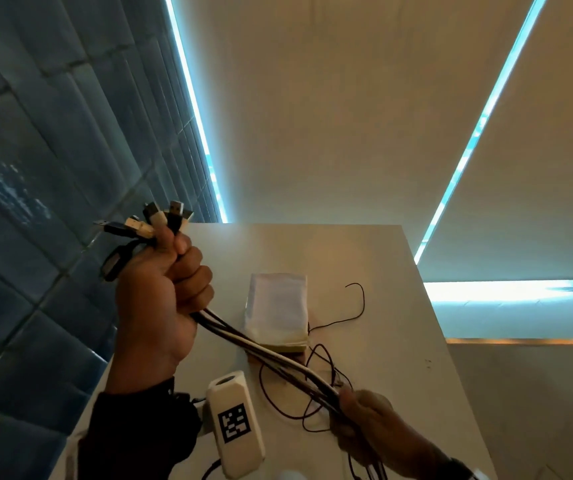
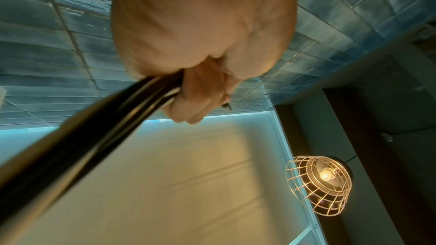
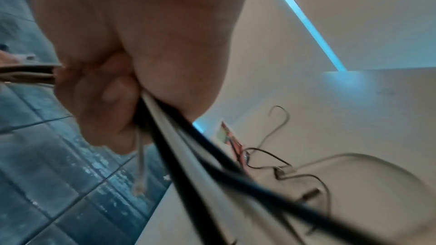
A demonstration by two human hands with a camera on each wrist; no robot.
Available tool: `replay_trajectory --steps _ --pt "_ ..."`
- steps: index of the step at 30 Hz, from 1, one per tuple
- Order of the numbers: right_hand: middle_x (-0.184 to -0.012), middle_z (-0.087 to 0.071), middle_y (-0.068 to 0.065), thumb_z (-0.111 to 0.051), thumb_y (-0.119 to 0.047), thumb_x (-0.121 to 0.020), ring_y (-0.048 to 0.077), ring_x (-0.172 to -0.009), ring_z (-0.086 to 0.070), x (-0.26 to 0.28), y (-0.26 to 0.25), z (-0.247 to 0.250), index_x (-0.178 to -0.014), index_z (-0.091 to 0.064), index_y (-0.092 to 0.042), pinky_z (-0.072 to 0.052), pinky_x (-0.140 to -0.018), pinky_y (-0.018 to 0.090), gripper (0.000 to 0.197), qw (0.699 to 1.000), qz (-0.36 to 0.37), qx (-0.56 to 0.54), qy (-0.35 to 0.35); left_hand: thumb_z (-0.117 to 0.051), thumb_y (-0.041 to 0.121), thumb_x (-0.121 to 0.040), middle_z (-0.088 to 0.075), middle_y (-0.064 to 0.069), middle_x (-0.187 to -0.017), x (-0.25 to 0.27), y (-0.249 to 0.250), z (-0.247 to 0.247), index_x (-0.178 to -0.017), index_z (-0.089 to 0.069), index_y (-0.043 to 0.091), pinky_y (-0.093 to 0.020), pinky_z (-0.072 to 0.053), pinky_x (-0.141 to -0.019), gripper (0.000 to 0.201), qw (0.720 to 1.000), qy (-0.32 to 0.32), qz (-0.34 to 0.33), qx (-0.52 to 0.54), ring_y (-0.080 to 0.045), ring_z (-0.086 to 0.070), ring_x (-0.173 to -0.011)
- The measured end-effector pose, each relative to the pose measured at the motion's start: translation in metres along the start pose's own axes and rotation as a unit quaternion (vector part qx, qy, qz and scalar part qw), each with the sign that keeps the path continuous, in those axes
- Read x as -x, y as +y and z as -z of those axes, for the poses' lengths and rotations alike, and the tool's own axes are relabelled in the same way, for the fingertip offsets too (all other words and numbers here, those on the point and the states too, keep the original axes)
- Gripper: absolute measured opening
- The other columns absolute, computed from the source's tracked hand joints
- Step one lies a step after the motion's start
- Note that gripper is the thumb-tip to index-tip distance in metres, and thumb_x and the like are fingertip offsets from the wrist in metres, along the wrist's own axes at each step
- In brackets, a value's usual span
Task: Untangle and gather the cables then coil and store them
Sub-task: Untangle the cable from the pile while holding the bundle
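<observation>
Head view first: the white table (image 1: 399, 306) is your work surface, with a stack of clear pouches (image 1: 276, 308) lying near its middle, probably where the coils will go. Stretched above it is the cable bundle (image 1: 264, 348), black and white leads drawn fairly taut between your two hands. Your left hand (image 1: 167, 299) is raised in a full fist around the upper end, the USB plugs (image 1: 160, 221) fanned out above your thumb. Your right hand (image 1: 364, 420) is wrapped round the same bundle lower down, close to the table's near edge, with the tails dropping out of sight below it.

To comb the bundle well, keep the left fist firm so the plugs stay level, and let the right hand slide rather than clamp. If a lead snags, stop and free it instead of pulling harder. The right wrist view shows a loose plug (image 3: 139, 183) hanging beside your fingers; mind that it does not catch.

Smallest item: a thin dark wire (image 1: 316, 386) lies looped on the table under the bundle, not yet gathered. Whether it threads through the bundle is unclear.
</observation>
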State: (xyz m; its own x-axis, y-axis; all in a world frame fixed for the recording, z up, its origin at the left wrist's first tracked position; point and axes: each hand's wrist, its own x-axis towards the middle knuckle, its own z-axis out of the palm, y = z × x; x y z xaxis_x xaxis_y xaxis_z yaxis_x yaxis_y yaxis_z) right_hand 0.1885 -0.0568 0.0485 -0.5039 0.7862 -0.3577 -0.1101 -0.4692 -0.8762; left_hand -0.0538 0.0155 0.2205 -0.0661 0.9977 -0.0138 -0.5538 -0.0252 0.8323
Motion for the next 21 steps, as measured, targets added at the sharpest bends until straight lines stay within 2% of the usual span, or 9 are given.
replay_trajectory --steps 3,7,9,12,13,15,18,20,21 --pt "-0.049 -0.033 -0.004 -0.036 -0.061 -0.093 0.007 -0.037 -0.027 0.006 0.017 0.012 -0.055 -0.041 -0.018 -0.021 -0.037 0.017 0.057 0.997 -0.052 -0.049 0.027 -0.044 0.044 -0.084 -0.024 0.011 -0.045 0.0 -0.006 -0.004 -0.064 -0.042 0.02 -0.017 -0.012 -0.033 0.032 1.0 -0.002 0.01 -0.01 -0.001 -0.018 -0.032" --pt "-0.051 -0.043 -0.002 -0.033 -0.059 -0.093 0.012 -0.043 -0.038 0.001 0.039 0.028 -0.054 -0.05 -0.019 -0.032 -0.047 0.025 0.058 0.992 -0.058 0.112 0.027 -0.037 0.041 -0.095 -0.025 0.011 -0.045 -0.001 -0.008 -0.006 -0.065 -0.041 0.02 -0.016 -0.012 -0.034 0.037 0.999 -0.007 0.013 -0.035 -0.001 -0.018 -0.033" --pt "-0.051 -0.051 -0.006 -0.037 -0.056 -0.095 0.009 -0.048 -0.047 -0.001 0.042 0.032 -0.049 -0.056 -0.022 -0.04 -0.056 0.025 0.06 0.975 -0.046 0.209 0.062 -0.035 0.04 -0.096 -0.025 0.011 -0.045 -0.002 -0.007 -0.004 -0.065 -0.041 0.02 -0.015 -0.011 -0.034 0.037 0.999 -0.004 0.024 -0.041 0.0 -0.018 -0.032" --pt "-0.056 -0.063 -0.005 -0.051 -0.042 -0.093 0.003 -0.055 -0.056 -0.01 0.038 0.052 -0.053 -0.061 -0.026 -0.049 -0.061 0.029 0.045 0.929 0.027 0.315 0.194 -0.042 0.043 -0.087 -0.024 0.011 -0.045 -0.001 -0.004 -0.001 -0.066 -0.041 0.019 -0.015 -0.011 -0.035 0.031 0.997 -0.007 0.035 -0.062 0.0 -0.017 -0.032" --pt "-0.061 -0.065 -0.004 -0.053 -0.036 -0.095 0.004 -0.057 -0.058 -0.016 0.039 0.063 -0.058 -0.061 -0.026 -0.049 -0.061 0.027 0.04 0.906 0.038 0.35 0.234 -0.044 0.043 -0.084 -0.023 0.011 -0.045 -0.001 -0.003 0.0 -0.066 -0.041 0.019 -0.015 -0.01 -0.035 0.03 0.997 -0.01 0.036 -0.065 0.0 -0.017 -0.032" --pt "-0.073 -0.066 -0.006 -0.055 -0.025 -0.097 0.007 -0.067 -0.06 -0.031 0.039 0.085 -0.07 -0.06 -0.025 -0.044 -0.058 0.014 0.028 0.857 0.025 0.435 0.277 -0.044 0.043 -0.084 -0.024 0.01 -0.046 0.0 -0.003 0.002 -0.065 -0.042 0.019 -0.015 -0.011 -0.035 0.03 0.996 -0.014 0.037 -0.074 0.0 -0.017 -0.032" --pt "-0.1 -0.061 -0.005 -0.056 -0.014 -0.094 0.01 -0.089 -0.058 -0.052 0.054 0.109 -0.096 -0.064 -0.021 -0.042 -0.068 0.012 0.011 0.796 -0.031 0.544 0.265 -0.043 0.043 -0.086 -0.025 0.01 -0.046 0.001 -0.003 0.002 -0.064 -0.043 0.019 -0.014 -0.012 -0.034 0.033 0.995 -0.012 0.039 -0.089 -0.001 -0.018 -0.033" --pt "-0.109 -0.054 -0.007 -0.058 -0.02 -0.092 0.01 -0.099 -0.053 -0.06 0.074 0.115 -0.109 -0.062 -0.024 -0.044 -0.079 0.015 0.018 0.786 -0.063 0.569 0.233 -0.043 0.044 -0.087 -0.025 0.01 -0.046 0.001 -0.002 0.003 -0.064 -0.043 0.018 -0.014 -0.013 -0.034 0.034 0.995 -0.013 0.042 -0.092 -0.001 -0.018 -0.033" --pt "-0.107 -0.049 -0.008 -0.058 -0.026 -0.092 0.01 -0.1 -0.05 -0.062 0.082 0.115 -0.109 -0.06 -0.027 -0.045 -0.081 0.018 0.017 0.779 -0.071 0.581 0.223 -0.043 0.045 -0.087 -0.025 0.009 -0.046 0.001 -0.001 0.004 -0.064 -0.044 0.018 -0.014 -0.013 -0.034 0.035 0.995 -0.014 0.042 -0.094 -0.001 -0.018 -0.033"
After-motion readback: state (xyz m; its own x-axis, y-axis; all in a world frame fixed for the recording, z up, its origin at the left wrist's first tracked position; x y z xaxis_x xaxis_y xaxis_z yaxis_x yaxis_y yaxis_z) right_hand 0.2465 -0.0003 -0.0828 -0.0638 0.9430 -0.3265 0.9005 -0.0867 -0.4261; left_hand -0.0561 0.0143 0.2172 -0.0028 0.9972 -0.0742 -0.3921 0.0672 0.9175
